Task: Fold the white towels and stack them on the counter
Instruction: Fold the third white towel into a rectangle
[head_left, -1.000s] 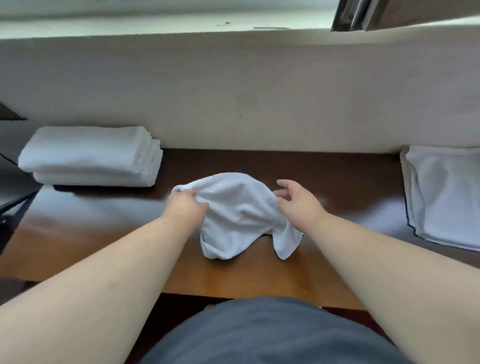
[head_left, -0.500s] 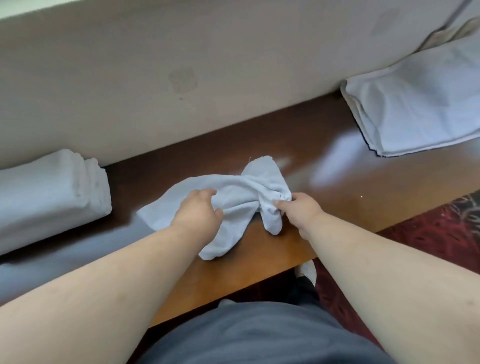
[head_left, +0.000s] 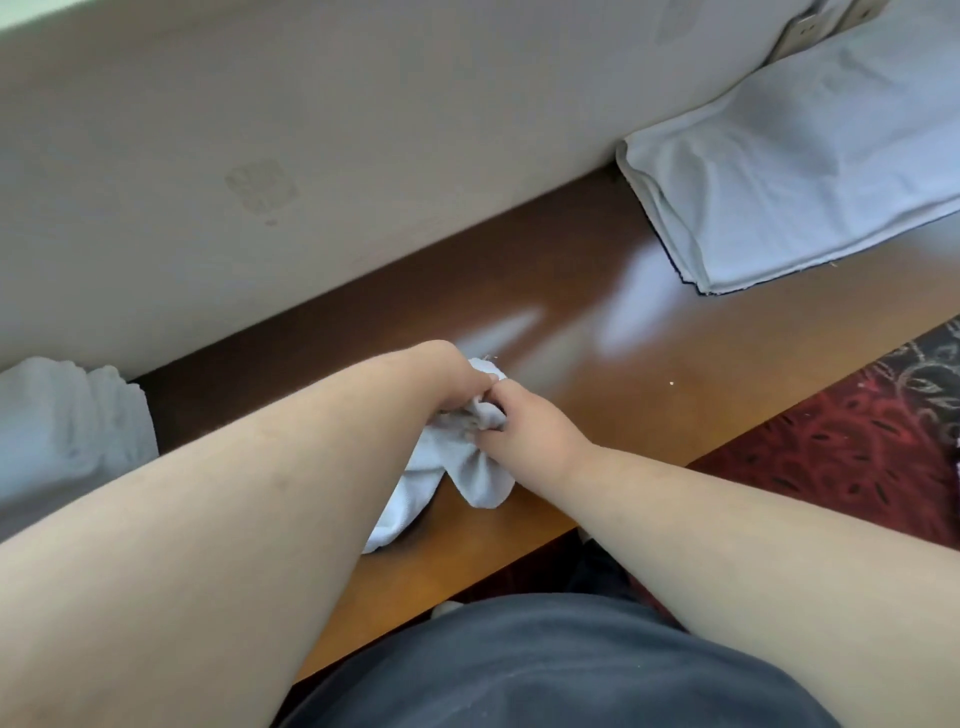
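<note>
A small white towel (head_left: 475, 473) lies bunched on the brown wooden counter (head_left: 649, 374), near its front edge. My left hand (head_left: 457, 376) and my right hand (head_left: 524, 423) meet over it, both gripping the same gathered part of the cloth. My left forearm hides much of the towel. A stack of folded white towels (head_left: 67, 431) sits at the far left. A pile of flat unfolded white towels (head_left: 800, 171) lies at the back right.
A beige wall (head_left: 311, 156) runs along the back of the counter. Red patterned carpet (head_left: 857, 457) shows below the counter's front edge at right. My dark-clothed body (head_left: 519, 670) is close to the front edge.
My two hands have come together over the towel, bunching it smaller. The view has tilted and swung right, so the left stack is mostly out of frame.
</note>
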